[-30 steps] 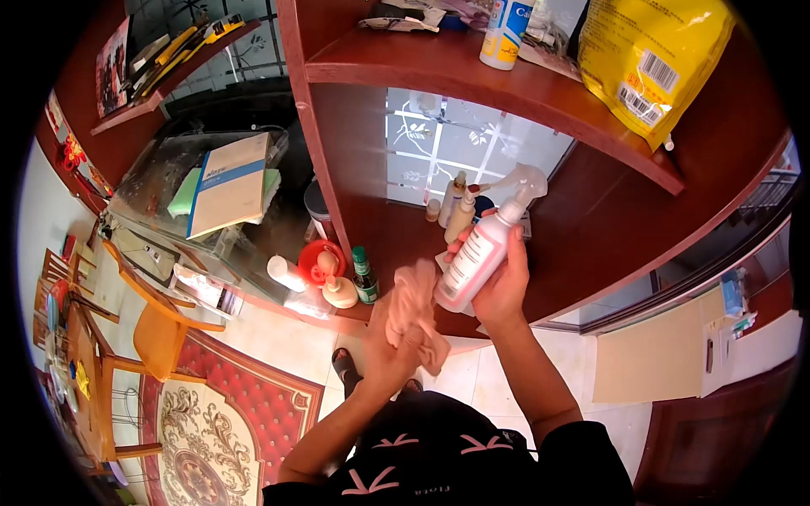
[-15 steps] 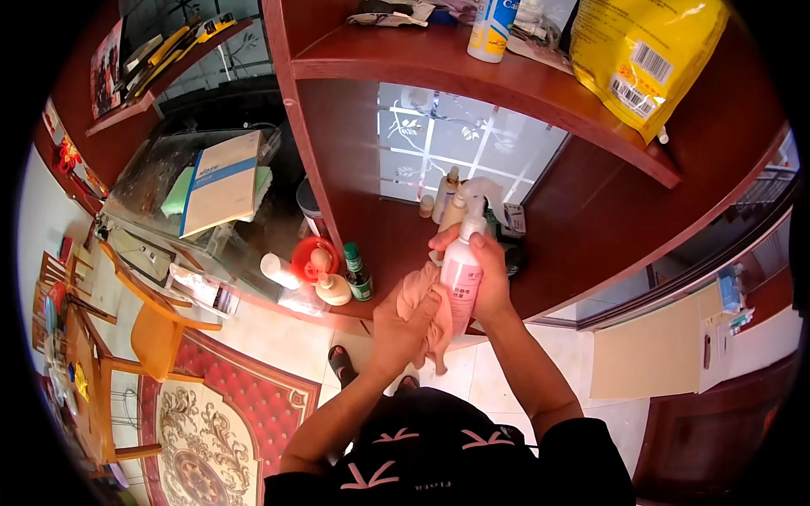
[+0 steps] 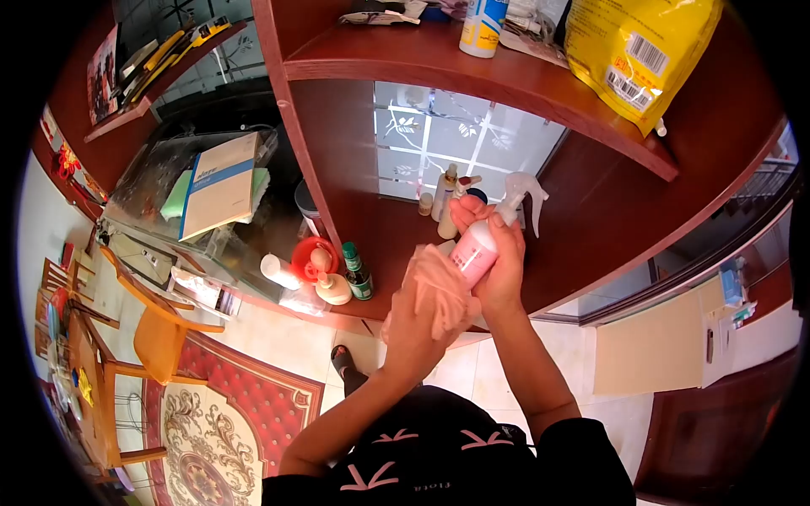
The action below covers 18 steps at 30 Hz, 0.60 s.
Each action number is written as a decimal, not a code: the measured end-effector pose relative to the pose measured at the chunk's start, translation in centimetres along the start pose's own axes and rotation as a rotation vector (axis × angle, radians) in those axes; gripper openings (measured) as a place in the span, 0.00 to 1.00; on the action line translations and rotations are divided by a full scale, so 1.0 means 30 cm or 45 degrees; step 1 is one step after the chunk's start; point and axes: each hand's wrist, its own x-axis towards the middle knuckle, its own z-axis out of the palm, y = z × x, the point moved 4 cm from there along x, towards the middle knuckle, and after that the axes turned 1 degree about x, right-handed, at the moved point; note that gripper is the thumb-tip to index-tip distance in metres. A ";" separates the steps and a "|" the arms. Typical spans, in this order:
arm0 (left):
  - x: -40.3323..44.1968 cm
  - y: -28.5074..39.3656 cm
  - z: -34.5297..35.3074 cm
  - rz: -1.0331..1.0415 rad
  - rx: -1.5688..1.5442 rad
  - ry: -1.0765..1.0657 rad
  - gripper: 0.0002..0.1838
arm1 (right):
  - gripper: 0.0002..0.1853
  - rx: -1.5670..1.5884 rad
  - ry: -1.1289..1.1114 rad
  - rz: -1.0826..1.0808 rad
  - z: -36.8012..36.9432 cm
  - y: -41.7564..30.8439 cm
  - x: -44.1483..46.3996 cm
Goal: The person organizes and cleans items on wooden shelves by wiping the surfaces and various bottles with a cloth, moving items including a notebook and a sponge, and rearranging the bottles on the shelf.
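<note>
A pink spray bottle with a white trigger head tilts up to the right in front of the shelf. My right hand is wrapped round its upper body, below the trigger. Over the bottle's lower end lies a peach-coloured cloth, which my left hand grips and presses against it. The cloth hides the bottle's base and part of my left fingers. Just behind my right hand, small bottles stand on the lower shelf.
A green bottle, a cream pump bottle and a red bowl stand left of my hands. Overhead, the upper shelf holds a yellow bag and a blue-and-white bottle. A notebook lies on the glass top.
The spray bottle has tipped over to the right, and its trigger now points right. My left hand has moved the cloth from its side round its lower end.
</note>
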 end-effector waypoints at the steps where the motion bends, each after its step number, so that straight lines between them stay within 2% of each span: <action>1: -0.005 -0.014 0.000 -0.017 -0.071 0.025 0.40 | 0.15 -0.028 0.030 -0.038 0.005 -0.015 -0.003; 3: -0.006 -0.045 -0.017 -0.060 -0.214 0.085 0.39 | 0.17 0.058 -0.065 0.055 0.021 -0.004 -0.022; 5: 0.012 -0.078 -0.031 -0.290 -0.569 0.076 0.31 | 0.20 0.056 -0.227 0.078 0.051 -0.014 -0.028; 6: 0.014 -0.092 -0.031 -0.450 -0.884 0.050 0.30 | 0.22 0.030 -0.282 0.121 0.052 -0.012 -0.023; 9: 0.006 -0.104 -0.034 -0.659 -1.213 -0.068 0.22 | 0.30 -0.048 -0.439 0.238 0.022 0.005 0.005; 10: 0.007 -0.084 -0.041 -0.721 -1.152 -0.095 0.22 | 0.28 0.087 -0.443 0.330 0.001 0.046 0.010; 11: 0.004 -0.072 -0.040 -0.784 -1.089 -0.118 0.21 | 0.28 0.072 -0.380 0.310 -0.010 0.063 0.009; 12: 0.014 -0.064 -0.034 -0.542 -0.834 0.055 0.21 | 0.28 0.060 -0.317 0.289 -0.011 0.077 0.005; 15: 0.044 -0.041 -0.090 -0.072 -0.121 0.193 0.25 | 0.22 -0.015 -0.133 0.261 -0.014 0.102 -0.016; 16: 0.082 0.026 -0.119 0.102 0.060 0.186 0.29 | 0.19 -0.097 -0.083 0.248 0.033 0.089 -0.041; 17: 0.095 0.044 -0.106 0.146 0.106 0.161 0.30 | 0.16 -0.181 -0.032 0.235 0.056 0.082 -0.056; 18: 0.103 0.063 -0.088 0.190 0.150 0.135 0.31 | 0.15 0.018 -0.030 0.296 0.048 0.097 -0.049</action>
